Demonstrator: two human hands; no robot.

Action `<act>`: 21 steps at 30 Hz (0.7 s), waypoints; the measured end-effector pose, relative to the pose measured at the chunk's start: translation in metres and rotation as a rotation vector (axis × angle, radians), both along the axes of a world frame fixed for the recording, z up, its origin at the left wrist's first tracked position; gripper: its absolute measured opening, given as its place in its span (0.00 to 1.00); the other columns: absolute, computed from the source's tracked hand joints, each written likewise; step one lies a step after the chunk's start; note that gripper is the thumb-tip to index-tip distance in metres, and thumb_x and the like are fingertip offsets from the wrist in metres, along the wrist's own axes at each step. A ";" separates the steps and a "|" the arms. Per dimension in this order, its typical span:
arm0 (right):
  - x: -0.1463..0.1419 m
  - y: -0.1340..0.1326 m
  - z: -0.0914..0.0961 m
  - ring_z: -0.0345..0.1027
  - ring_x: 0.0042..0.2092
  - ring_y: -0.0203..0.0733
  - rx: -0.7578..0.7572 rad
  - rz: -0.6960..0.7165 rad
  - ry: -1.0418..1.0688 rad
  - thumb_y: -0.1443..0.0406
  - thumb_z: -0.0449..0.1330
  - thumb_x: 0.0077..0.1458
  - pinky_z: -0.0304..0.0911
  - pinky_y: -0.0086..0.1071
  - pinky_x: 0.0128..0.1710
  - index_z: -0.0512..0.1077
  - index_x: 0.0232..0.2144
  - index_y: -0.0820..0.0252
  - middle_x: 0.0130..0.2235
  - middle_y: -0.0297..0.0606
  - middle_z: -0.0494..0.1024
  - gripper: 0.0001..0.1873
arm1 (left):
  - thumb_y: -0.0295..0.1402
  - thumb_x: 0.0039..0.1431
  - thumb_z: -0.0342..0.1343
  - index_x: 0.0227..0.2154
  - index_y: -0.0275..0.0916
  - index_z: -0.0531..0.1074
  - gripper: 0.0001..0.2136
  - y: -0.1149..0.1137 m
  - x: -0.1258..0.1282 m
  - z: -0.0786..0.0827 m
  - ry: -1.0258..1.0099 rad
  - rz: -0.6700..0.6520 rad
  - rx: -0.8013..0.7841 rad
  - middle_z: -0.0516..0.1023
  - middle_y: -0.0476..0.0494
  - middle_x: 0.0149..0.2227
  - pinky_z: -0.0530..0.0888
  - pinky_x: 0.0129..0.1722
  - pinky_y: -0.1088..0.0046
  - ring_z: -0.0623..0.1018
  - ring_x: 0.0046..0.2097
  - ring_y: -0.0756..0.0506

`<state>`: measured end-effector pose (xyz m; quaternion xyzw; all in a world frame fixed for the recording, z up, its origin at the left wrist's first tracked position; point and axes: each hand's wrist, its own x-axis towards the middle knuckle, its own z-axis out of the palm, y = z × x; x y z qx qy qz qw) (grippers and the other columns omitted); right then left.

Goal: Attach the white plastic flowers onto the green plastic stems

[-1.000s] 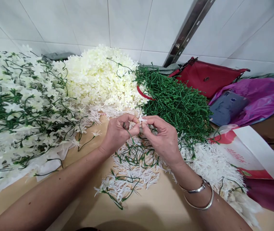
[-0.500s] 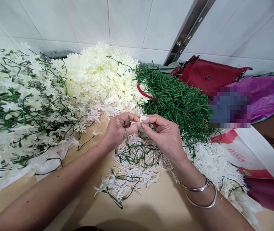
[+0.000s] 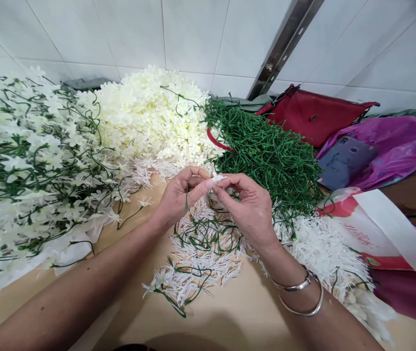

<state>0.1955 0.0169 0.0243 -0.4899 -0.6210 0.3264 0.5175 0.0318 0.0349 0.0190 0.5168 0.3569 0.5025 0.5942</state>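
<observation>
My left hand (image 3: 180,197) pinches a thin green stem (image 3: 187,192) between thumb and fingers. My right hand (image 3: 248,207) meets it at the fingertips and pinches a small white flower piece (image 3: 217,177) at the stem's top. Both hands hover over a scatter of white spiky flower pieces and green stems (image 3: 202,248) on the tan tabletop (image 3: 237,317). Two silver bangles (image 3: 301,295) circle my right wrist.
Finished flower stems (image 3: 28,161) cover the left side. A heap of cream flowers (image 3: 153,114) lies at the back, a pile of bare green stems (image 3: 270,153) beside it. At the right are a red bag (image 3: 313,117), a phone (image 3: 345,161) on purple plastic and a red-and-white bag (image 3: 383,229).
Both hands have risen slightly and the flower piece now sits a little higher at my fingertips. The piles have not moved.
</observation>
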 end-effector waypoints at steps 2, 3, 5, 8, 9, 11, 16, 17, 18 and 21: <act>0.000 -0.001 -0.001 0.78 0.44 0.42 0.028 -0.008 -0.021 0.66 0.66 0.56 0.70 0.37 0.49 0.73 0.31 0.53 0.39 0.34 0.83 0.04 | 0.45 0.47 0.73 0.35 0.39 0.71 0.20 0.001 0.001 -0.001 -0.031 -0.008 -0.028 0.78 0.51 0.29 0.72 0.35 0.76 0.75 0.30 0.52; 0.000 -0.002 -0.001 0.78 0.45 0.42 0.036 -0.006 -0.029 0.65 0.66 0.56 0.71 0.37 0.49 0.72 0.31 0.53 0.40 0.34 0.83 0.05 | 0.44 0.46 0.73 0.34 0.39 0.71 0.21 0.002 0.001 -0.002 -0.040 0.001 -0.037 0.80 0.50 0.30 0.73 0.36 0.75 0.76 0.32 0.52; -0.001 -0.002 0.000 0.78 0.46 0.42 0.040 0.006 -0.029 0.65 0.67 0.56 0.71 0.38 0.50 0.70 0.32 0.53 0.42 0.35 0.83 0.07 | 0.45 0.48 0.73 0.33 0.39 0.73 0.19 0.003 0.001 -0.002 -0.045 0.024 -0.046 0.80 0.50 0.30 0.73 0.35 0.76 0.77 0.33 0.51; -0.003 -0.001 0.000 0.77 0.49 0.42 0.025 0.017 0.031 0.64 0.68 0.55 0.71 0.40 0.52 0.68 0.35 0.53 0.46 0.38 0.82 0.11 | 0.45 0.50 0.71 0.31 0.38 0.74 0.17 0.004 -0.001 -0.003 -0.046 0.053 -0.043 0.78 0.51 0.27 0.70 0.30 0.77 0.75 0.30 0.52; -0.003 -0.001 0.000 0.77 0.49 0.42 0.013 0.018 0.057 0.64 0.69 0.55 0.72 0.40 0.52 0.69 0.38 0.53 0.47 0.39 0.81 0.12 | 0.45 0.50 0.71 0.31 0.38 0.75 0.17 0.004 -0.002 -0.004 -0.040 0.063 -0.041 0.78 0.51 0.27 0.70 0.29 0.77 0.75 0.30 0.52; -0.003 0.000 0.001 0.76 0.47 0.41 0.002 0.016 0.079 0.64 0.69 0.54 0.72 0.39 0.50 0.70 0.42 0.52 0.49 0.39 0.80 0.15 | 0.42 0.50 0.71 0.31 0.38 0.75 0.15 0.004 -0.002 -0.005 -0.012 0.084 -0.027 0.78 0.51 0.28 0.70 0.30 0.77 0.74 0.29 0.53; -0.001 -0.001 0.005 0.74 0.45 0.42 0.107 0.021 -0.081 0.66 0.65 0.59 0.71 0.38 0.48 0.78 0.41 0.51 0.43 0.36 0.80 0.07 | 0.36 0.53 0.68 0.32 0.37 0.77 0.09 0.002 -0.001 -0.006 0.058 0.093 0.045 0.79 0.48 0.30 0.71 0.36 0.74 0.75 0.32 0.51; 0.000 -0.001 0.006 0.74 0.44 0.42 0.120 0.016 -0.096 0.67 0.64 0.60 0.71 0.38 0.47 0.79 0.39 0.51 0.41 0.36 0.80 0.05 | 0.36 0.54 0.67 0.32 0.37 0.77 0.08 0.002 -0.001 -0.006 0.064 0.077 0.051 0.79 0.48 0.31 0.71 0.37 0.74 0.75 0.33 0.51; 0.001 -0.001 0.006 0.74 0.43 0.42 0.121 0.007 -0.092 0.67 0.64 0.60 0.70 0.38 0.47 0.79 0.37 0.51 0.39 0.36 0.80 0.05 | 0.35 0.55 0.66 0.33 0.37 0.77 0.08 0.002 -0.001 -0.005 0.064 0.059 0.053 0.80 0.47 0.32 0.72 0.38 0.73 0.76 0.33 0.51; 0.004 0.003 0.002 0.74 0.38 0.40 0.043 -0.037 0.006 0.65 0.65 0.59 0.69 0.37 0.43 0.79 0.34 0.53 0.36 0.34 0.81 0.02 | 0.33 0.58 0.63 0.39 0.37 0.75 0.08 0.001 -0.003 -0.004 0.047 0.016 0.046 0.79 0.46 0.35 0.72 0.41 0.73 0.76 0.37 0.50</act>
